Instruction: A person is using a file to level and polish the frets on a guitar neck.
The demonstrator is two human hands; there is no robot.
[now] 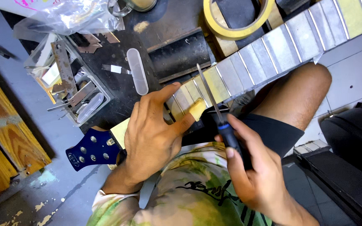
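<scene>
Gripping black-handled slim metal file [214,109] in closed right hand [254,175] at centre | left hand [153,136] pinching yellow-taped guitar neck [269,50] shut.

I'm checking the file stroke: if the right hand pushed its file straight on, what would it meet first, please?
The right hand points its file up across the guitar neck; beyond it lies the dark metal block, probably first, though depth is unclear.

The guitar neck [273,54] runs off the picture's upper right edge, so its body end is unseen. The left hand [151,138] covers the neck's lowest frets. The right hand [252,175] hides most of the file's dark handle [231,140]. The tape roll [235,19] is cut off at the top. Small metal tools in the tray [74,96] overlap and are hard to tell apart.
</scene>
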